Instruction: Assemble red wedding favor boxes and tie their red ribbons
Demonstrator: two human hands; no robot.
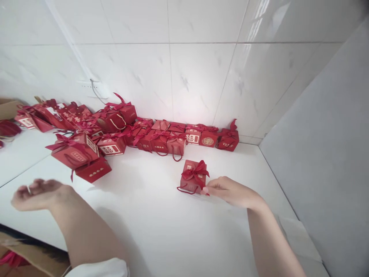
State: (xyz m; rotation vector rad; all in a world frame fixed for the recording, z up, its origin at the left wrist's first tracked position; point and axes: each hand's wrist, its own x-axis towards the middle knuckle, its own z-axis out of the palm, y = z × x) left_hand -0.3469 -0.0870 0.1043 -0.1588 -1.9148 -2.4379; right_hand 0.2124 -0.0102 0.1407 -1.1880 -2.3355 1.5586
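Note:
A small red gift box (pixel 188 177) with a ribbon bow on top and a cord handle at its front stands on the white table. At the box's lower right corner, my right hand (pixel 230 189) has its thumb and fingers pinched together, at the ribbon's loose end or the box edge. My left hand (pixel 39 195) is raised over the left part of the table, palm turned up. Its fingers are loosely curled, slightly blurred, and nothing shows in them. Nearest to it, a red gift box (pixel 76 152) leans on top of another red box (pixel 95 170).
A row of several red gift boxes (pixel 176 144) lines the tiled wall, ending at a ribboned box (pixel 228 139). Red bags and boxes (pixel 62 115) crowd the back left. A cardboard box (pixel 34 256) sits below the table at lower left. A grey panel (pixel 325 134) bounds the right.

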